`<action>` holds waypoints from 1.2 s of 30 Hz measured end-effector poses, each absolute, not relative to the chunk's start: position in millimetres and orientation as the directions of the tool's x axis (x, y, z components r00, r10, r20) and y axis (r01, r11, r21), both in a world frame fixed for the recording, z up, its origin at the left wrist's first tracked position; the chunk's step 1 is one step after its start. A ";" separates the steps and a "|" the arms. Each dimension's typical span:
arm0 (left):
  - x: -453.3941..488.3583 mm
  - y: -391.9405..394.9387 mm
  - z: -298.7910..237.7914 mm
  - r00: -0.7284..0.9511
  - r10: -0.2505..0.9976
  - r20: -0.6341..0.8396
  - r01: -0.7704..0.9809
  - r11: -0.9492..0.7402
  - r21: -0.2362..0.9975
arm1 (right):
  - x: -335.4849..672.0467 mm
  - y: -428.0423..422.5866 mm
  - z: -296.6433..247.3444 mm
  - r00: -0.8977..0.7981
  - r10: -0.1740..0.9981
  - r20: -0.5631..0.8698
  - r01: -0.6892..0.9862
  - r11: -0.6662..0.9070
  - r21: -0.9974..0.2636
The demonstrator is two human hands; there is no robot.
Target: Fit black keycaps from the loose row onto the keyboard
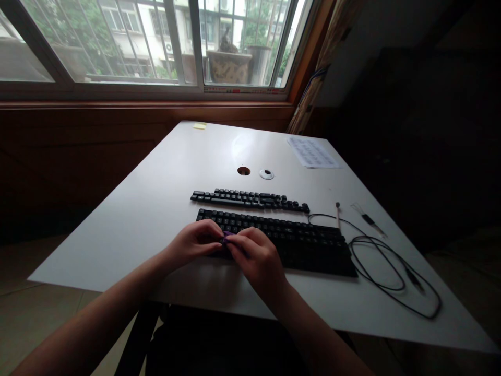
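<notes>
My left hand is pinched on a small dark piece that looks like a keycap, mostly hidden by the fingertips. Against it, my right hand presses a small purple cloth between thumb and fingers. Both hands meet above the left part of a black keyboard. Keys stand in its far rows, while its near part looks dark and flat. Behind the keyboard, loose black keycaps lie lined up in rows.
A black cable coils on the white table at right. Nearby lie a small brush and a wire keycap puller. Farther back are printed sheets, a yellow note, a cable hole and a round cover.
</notes>
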State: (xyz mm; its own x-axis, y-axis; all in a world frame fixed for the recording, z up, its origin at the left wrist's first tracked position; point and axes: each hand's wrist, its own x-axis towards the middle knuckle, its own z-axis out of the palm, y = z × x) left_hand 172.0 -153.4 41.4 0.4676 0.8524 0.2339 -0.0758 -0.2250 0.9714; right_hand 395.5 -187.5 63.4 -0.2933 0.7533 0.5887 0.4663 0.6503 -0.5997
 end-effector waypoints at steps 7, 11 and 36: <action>173.5 -155.0 43.8 0.424 0.852 0.308 -0.008 -0.336 0.942 | 396.0 -186.7 54.5 -0.295 0.726 0.621 0.442 0.680 -0.585; 175.0 -155.9 45.9 0.416 0.852 0.316 0.000 -0.348 0.938 | 395.4 -186.8 56.7 -0.303 0.670 0.677 0.445 0.728 -0.521; 178.0 -157.9 52.8 0.428 0.813 0.394 0.068 -0.464 0.883 | 400.1 -188.3 57.4 -0.208 0.683 0.700 0.411 0.711 -0.571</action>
State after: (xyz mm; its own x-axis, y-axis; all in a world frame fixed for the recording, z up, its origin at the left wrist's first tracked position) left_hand 178.0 -157.9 52.8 0.4283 0.8133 0.3938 0.0680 -0.4636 0.8834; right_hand 400.1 -188.3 57.4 -0.2082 0.6832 0.6999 0.4106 0.7105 -0.5715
